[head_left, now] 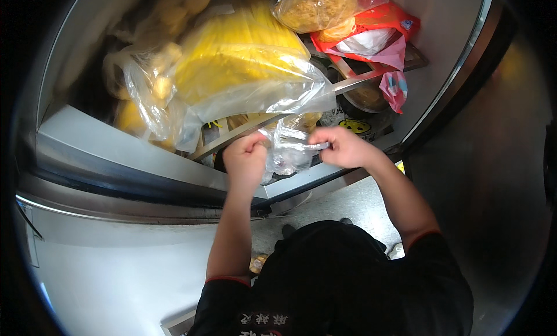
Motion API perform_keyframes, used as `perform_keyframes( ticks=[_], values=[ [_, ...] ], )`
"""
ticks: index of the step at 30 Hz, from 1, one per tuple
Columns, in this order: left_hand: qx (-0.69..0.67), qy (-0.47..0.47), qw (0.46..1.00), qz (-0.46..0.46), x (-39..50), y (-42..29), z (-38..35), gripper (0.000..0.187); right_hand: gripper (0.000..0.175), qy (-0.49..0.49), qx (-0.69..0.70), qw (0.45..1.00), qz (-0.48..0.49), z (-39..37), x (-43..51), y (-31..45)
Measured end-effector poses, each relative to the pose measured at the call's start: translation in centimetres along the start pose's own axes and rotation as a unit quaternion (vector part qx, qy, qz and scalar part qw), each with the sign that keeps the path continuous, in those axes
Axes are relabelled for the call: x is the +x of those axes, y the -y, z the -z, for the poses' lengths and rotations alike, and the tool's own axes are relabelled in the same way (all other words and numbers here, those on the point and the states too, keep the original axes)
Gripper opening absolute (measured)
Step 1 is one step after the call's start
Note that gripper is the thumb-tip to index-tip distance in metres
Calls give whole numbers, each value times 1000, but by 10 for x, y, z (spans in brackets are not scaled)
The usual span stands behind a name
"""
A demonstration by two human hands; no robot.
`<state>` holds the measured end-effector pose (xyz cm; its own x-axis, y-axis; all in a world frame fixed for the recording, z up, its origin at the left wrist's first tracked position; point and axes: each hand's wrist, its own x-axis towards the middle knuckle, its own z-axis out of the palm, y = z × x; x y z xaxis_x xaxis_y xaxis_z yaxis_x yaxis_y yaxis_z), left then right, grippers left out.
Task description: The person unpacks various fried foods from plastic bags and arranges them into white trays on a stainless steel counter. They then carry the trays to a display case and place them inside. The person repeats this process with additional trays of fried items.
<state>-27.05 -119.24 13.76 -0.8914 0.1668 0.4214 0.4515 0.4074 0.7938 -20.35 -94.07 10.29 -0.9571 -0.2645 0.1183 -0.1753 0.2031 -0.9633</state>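
Observation:
Both of my hands grip a clear plastic bag point(287, 151) at the near edge of an open steel cabinet. My left hand point(248, 153) pinches its left side. On the other side, my right hand point(341, 147) has a gathered strip of the plastic between thumb and fingers. What lies inside the bag is hard to make out. Just beyond, on a metal rack point(243, 134), rests a large clear bag of yellow strands, perhaps noodles point(248, 62).
Left of the yellow bag are clear bags with pale yellow pieces point(161, 86). At the right lie a bag of light brown food point(320, 5), a red bag point(385, 16) and a round dark container point(365, 97). The cabinet's steel front edge point(152, 153) curves before me.

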Motion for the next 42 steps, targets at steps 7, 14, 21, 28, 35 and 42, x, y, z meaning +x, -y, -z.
perform_keyframes(
  ticks=[7,14,21,28,35,42],
  values=[
    [-243,-219,931,160,13,40,-26,21,30,-261,376,875,-159,-13,6,-90],
    [-576,-292,731,220,59,47,-6,29,35,-306,656,610,-322,-3,30,-123],
    [50,3,987,155,-2,18,6,23,32,-396,656,609,-205,-21,6,-63],
    [-314,214,851,362,-28,16,44,40,40,74,666,739,-67,3,3,-50],
    [-657,-135,634,384,-6,29,20,40,43,-207,765,610,-13,-11,19,-64],
    [-411,-60,902,116,-39,8,13,33,21,-163,753,629,108,-19,25,-28]
  ],
)
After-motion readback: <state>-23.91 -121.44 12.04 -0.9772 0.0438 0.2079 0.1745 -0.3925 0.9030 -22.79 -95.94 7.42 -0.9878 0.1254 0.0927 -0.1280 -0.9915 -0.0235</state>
